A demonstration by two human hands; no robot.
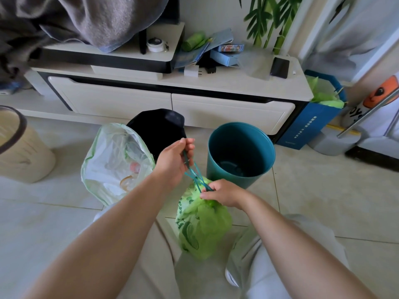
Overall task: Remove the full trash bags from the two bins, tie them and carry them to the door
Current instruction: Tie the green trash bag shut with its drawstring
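A green trash bag (203, 225) stands on the floor between my knees, its mouth gathered. Teal drawstrings (195, 174) run up from its neck. My left hand (174, 160) pinches the upper ends of the strings. My right hand (222, 194) grips the strings at the bag's neck. Left of it, a pale translucent trash bag (112, 162) full of rubbish sits with its mouth open. Behind that bag stands a black bin (159, 128). A teal bin (239, 154) stands to the right with no bag in it.
A white TV cabinet (172, 100) runs along the back with boxes and a phone on top. A beige bin (19, 145) stands at the left edge. A blue paper bag (311, 124) with green liners leans at the cabinet's right end. Tiled floor surrounds me.
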